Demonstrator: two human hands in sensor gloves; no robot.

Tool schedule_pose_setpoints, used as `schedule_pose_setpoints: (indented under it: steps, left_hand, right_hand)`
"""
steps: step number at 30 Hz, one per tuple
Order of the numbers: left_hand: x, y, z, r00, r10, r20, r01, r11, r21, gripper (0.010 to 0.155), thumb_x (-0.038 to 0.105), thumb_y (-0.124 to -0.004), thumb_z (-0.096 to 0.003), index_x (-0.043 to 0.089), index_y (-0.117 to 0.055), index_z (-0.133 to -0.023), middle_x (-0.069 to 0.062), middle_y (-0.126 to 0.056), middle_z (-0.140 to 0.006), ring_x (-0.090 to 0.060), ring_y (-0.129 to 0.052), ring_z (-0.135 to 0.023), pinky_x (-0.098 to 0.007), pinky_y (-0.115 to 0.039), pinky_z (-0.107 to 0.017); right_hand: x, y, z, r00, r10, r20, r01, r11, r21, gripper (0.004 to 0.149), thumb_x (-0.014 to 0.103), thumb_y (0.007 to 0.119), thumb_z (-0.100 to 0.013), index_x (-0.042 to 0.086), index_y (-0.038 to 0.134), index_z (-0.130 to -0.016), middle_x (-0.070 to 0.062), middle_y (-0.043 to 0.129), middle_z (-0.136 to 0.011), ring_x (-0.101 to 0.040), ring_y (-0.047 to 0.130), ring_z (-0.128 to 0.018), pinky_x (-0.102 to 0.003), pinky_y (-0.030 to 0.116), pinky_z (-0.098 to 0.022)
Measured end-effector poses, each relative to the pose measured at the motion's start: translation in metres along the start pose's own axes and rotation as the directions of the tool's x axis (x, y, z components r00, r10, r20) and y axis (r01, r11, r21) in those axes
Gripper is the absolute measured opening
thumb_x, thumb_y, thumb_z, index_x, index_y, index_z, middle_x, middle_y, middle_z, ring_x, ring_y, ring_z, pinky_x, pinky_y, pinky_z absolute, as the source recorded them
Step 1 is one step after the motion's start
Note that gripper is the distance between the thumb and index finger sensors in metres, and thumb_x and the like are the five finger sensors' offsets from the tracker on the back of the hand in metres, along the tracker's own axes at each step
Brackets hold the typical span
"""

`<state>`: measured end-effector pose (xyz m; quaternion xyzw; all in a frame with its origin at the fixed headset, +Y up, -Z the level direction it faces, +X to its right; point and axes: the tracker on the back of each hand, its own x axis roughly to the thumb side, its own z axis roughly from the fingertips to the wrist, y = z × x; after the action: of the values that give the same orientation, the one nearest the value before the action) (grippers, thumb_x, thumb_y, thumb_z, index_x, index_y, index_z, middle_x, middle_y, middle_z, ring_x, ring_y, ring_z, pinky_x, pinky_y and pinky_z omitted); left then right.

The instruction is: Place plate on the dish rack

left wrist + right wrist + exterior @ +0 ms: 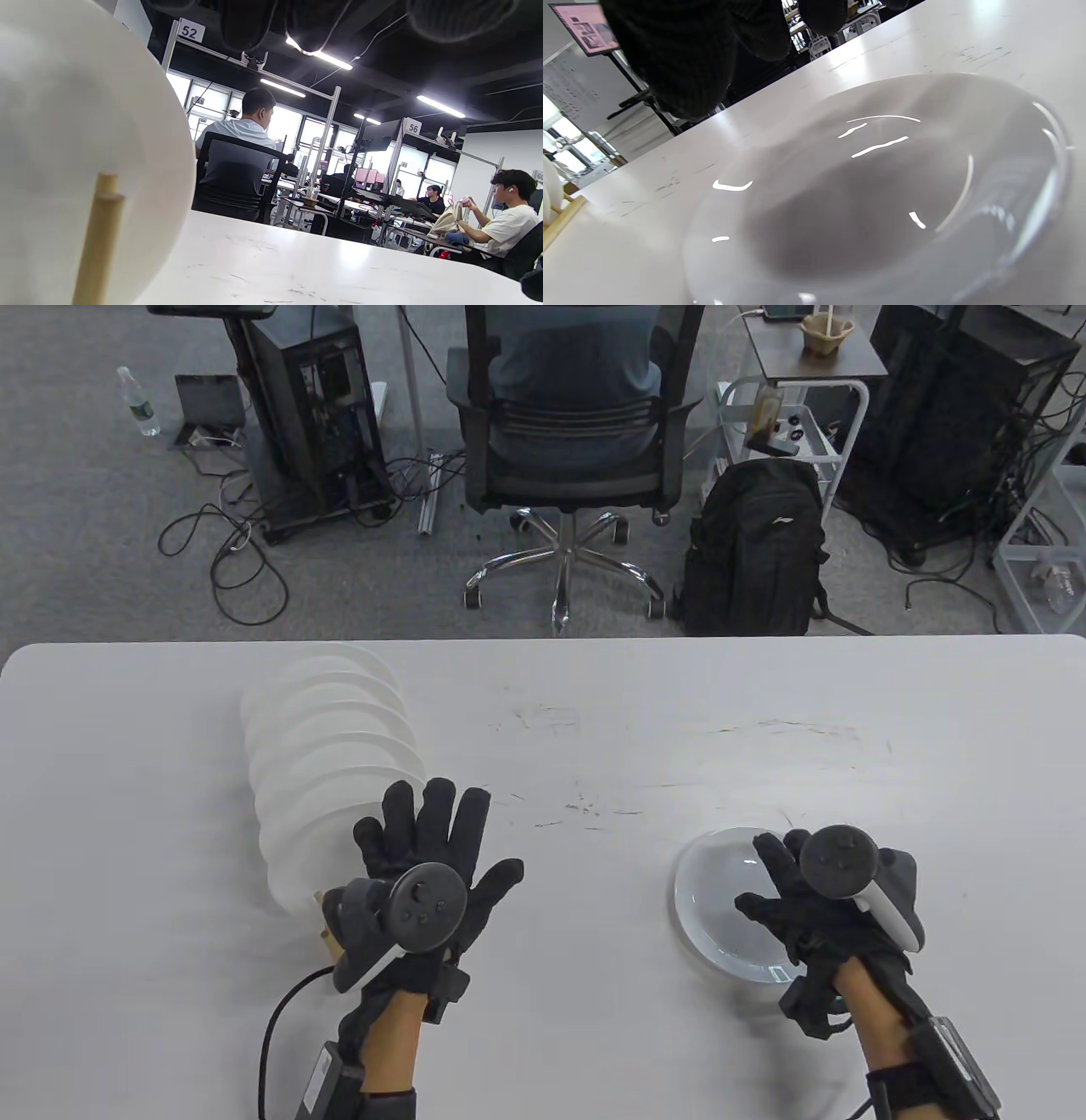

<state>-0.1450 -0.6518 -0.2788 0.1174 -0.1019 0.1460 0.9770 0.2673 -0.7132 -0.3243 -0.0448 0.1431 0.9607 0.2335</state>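
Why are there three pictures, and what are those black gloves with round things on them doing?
Those are a person's two hands in black sensor gloves. The round gadget strapped to the back of each hand tracks where it moves; the fingers do not hold it.

The big picture looks down at a white table from above. The other two come from small cameras on the wrists, so they sit low and tilted.

On the table stands a wooden dish rack with a row of white plates standing in it. The left hand is spread open beside them, holding nothing. In the left wrist picture, the big white circle is one of those plates, with a rack peg in front.

The right hand reaches over a single plate lying flat. It does not look lifted yet; whether the fingers touch it is hard to tell. The right wrist picture shows this plate up close.
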Motion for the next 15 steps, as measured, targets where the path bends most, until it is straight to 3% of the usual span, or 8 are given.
schedule_pose_setpoints:
  steps: [2, 4, 7, 10, 12, 15]
  left_hand:
    - [-0.001, -0.003, 0.002, 1.0, -0.013, 0.006, 0.013, 1.0, -0.024, 0.083, 0.069, -0.062, -0.0473, 0.027, -0.047, -0.117, -0.016, -0.04, -0.123, -0.06, -0.028, -0.11, -0.078, -0.029, -0.069]
    - [-0.002, -0.004, 0.003, 1.0, -0.005, 0.007, 0.005, 1.0, -0.026, 0.082, 0.069, -0.062, -0.0473, 0.028, -0.047, -0.117, -0.016, -0.041, -0.123, -0.06, -0.029, -0.11, -0.078, -0.029, -0.069]
    - [-0.003, -0.005, 0.004, 1.0, 0.01, 0.006, -0.01, 0.999, -0.037, 0.082, 0.069, -0.062, -0.0474, 0.027, -0.047, -0.117, -0.016, -0.041, -0.123, -0.06, -0.028, -0.11, -0.078, -0.029, -0.069]
    - [-0.001, -0.008, 0.004, 1.0, 0.011, 0.009, -0.01, 0.998, -0.059, 0.082, 0.069, -0.062, -0.0475, 0.027, -0.047, -0.117, -0.017, -0.041, -0.123, -0.06, -0.028, -0.11, -0.078, -0.029, -0.069]
    - [-0.001, -0.009, 0.004, 1.0, 0.017, 0.01, -0.016, 0.998, -0.066, 0.082, 0.069, -0.062, -0.0476, 0.027, -0.047, -0.117, -0.017, -0.04, -0.123, -0.06, -0.028, -0.11, -0.078, -0.029, -0.069]
    - [0.0, -0.009, 0.005, 1.0, 0.02, 0.013, -0.019, 0.997, -0.079, 0.083, 0.068, -0.062, -0.0476, 0.027, -0.046, -0.117, -0.017, -0.04, -0.123, -0.06, -0.027, -0.11, -0.078, -0.028, -0.069]
  right_hand:
    - [-0.008, 0.002, -0.004, 0.998, 0.024, -0.064, -0.025, 1.0, -0.003, 0.081, 0.038, 0.081, -0.046, 0.02, 0.038, -0.112, -0.01, 0.013, -0.119, -0.056, 0.004, -0.104, -0.077, 0.009, -0.069]
    - [-0.017, 0.005, -0.01, 0.987, 0.067, -0.146, -0.068, 0.998, 0.0, 0.087, 0.042, 0.081, -0.045, 0.022, 0.029, -0.112, -0.015, 0.007, -0.118, -0.058, 0.006, -0.104, -0.077, 0.013, -0.07]
    - [-0.029, 0.011, -0.017, 0.956, 0.127, -0.264, -0.125, 0.992, 0.028, 0.097, 0.049, 0.08, -0.044, 0.015, 0.018, -0.11, -0.028, 0.007, -0.114, -0.063, 0.026, -0.102, -0.075, 0.03, -0.072]
    - [-0.037, 0.019, -0.024, 0.922, 0.189, -0.339, -0.177, 0.982, 0.065, 0.1, 0.048, 0.083, -0.043, 0.011, 0.018, -0.109, -0.03, 0.02, -0.114, -0.056, 0.051, -0.096, -0.068, 0.047, -0.07]
    - [-0.039, 0.023, -0.028, 0.881, 0.261, -0.394, -0.247, 0.965, 0.087, 0.1, 0.047, 0.082, -0.042, 0.009, 0.019, -0.109, -0.026, 0.035, -0.112, -0.048, 0.054, -0.09, -0.063, 0.053, -0.068]
    - [-0.041, 0.019, -0.031, 0.885, 0.216, -0.413, -0.22, 0.975, 0.038, 0.102, 0.044, 0.086, -0.039, 0.005, 0.022, -0.108, -0.027, 0.055, -0.1, -0.038, 0.079, -0.069, -0.054, 0.073, -0.053]
